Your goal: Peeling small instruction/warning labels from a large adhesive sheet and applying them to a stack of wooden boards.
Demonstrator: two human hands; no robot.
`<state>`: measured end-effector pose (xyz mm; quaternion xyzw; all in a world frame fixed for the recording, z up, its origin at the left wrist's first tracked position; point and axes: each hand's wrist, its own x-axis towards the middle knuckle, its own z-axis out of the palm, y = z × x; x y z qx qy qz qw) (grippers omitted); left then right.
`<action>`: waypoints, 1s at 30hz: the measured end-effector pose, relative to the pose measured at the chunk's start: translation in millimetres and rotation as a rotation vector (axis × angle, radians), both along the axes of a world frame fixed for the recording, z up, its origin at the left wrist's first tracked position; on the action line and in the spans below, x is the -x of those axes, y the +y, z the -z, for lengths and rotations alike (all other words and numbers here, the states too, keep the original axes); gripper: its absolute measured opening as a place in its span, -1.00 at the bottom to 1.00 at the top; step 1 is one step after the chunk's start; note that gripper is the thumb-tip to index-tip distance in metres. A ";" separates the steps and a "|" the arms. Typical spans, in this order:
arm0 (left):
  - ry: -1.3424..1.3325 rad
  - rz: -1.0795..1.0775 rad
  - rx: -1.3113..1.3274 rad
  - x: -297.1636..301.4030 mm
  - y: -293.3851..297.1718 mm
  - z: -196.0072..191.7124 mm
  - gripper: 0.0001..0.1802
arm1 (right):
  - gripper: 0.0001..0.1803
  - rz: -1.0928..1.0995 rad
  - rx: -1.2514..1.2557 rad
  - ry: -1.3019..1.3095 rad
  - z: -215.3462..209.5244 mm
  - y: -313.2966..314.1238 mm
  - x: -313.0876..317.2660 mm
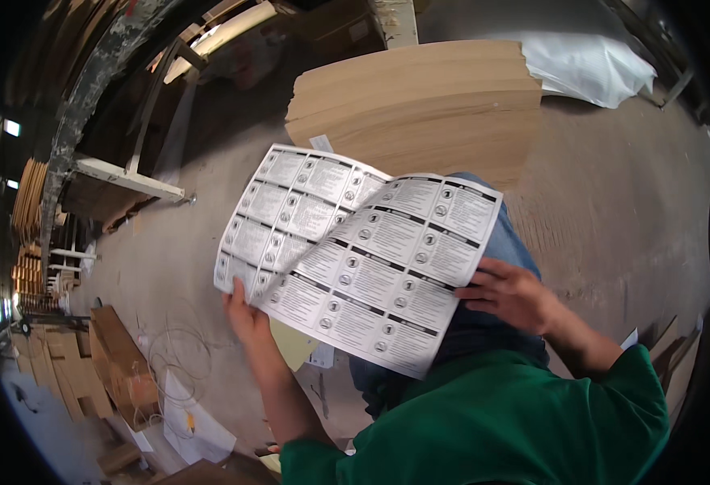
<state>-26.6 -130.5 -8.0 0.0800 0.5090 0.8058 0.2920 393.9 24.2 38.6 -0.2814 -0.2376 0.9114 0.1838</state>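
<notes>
Large white printed label sheets (391, 250) spread across my lap, each covered in a grid of small text blocks with black header bars and round symbols. My left hand (246, 317) grips their lower left edge, thumb on top and the other fingers hidden underneath. A fold or gap runs between the left part and the raised right part, which overlaps it. At the right edge, my right hand (515, 297) has its fingers stretched out and slightly apart, fingertips touching the paper's rim. Beneath the sheets, a pale yellow paper (292, 346) shows near my left forearm.
A stack of brown cardboard sheets (420, 97) lies just ahead, with white plastic wrap (589, 69) behind its right side. Metal racking (128, 178) stands at left. Lower left hold a cardboard box (120, 364), looped strapping (179, 356) and a white sheet (197, 428) on the floor.
</notes>
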 end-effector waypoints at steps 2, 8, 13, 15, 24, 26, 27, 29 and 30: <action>-0.086 -0.110 0.013 -28.4 -10.0 -5.9 -0.58 | -0.51 -0.006 -0.279 -0.259 13.4 -3.6 22.4; -0.075 -0.349 0.199 -39.6 -90.8 18.0 -0.49 | -0.74 0.106 -0.735 -0.154 -21.9 62.4 85.7; 0.333 -0.394 0.421 -37.3 -72.6 -22.4 -0.52 | -0.75 -0.137 -1.124 -0.003 -103.6 153.8 162.0; 0.598 -0.194 0.367 -26.2 -37.8 -49.4 -0.54 | -0.75 -0.339 -1.253 0.093 -132.6 169.2 196.0; 1.116 0.061 0.128 11.1 123.1 -219.8 0.10 | -0.84 -0.730 -1.811 0.116 -246.4 128.2 256.4; 0.863 0.542 -0.027 32.7 134.8 -237.1 0.18 | -0.86 -0.789 -2.011 0.056 -264.2 121.1 255.7; 0.819 0.672 -0.035 38.2 142.1 -245.5 0.20 | -0.76 -0.769 -1.978 0.023 -276.3 107.2 249.3; 0.741 0.900 -0.081 35.5 159.4 -268.8 0.21 | -0.81 -0.813 -1.936 0.066 -290.4 108.4 242.3; 0.753 0.932 -0.174 27.7 161.4 -280.3 0.12 | -0.79 -0.837 -1.901 0.097 -296.3 109.8 238.6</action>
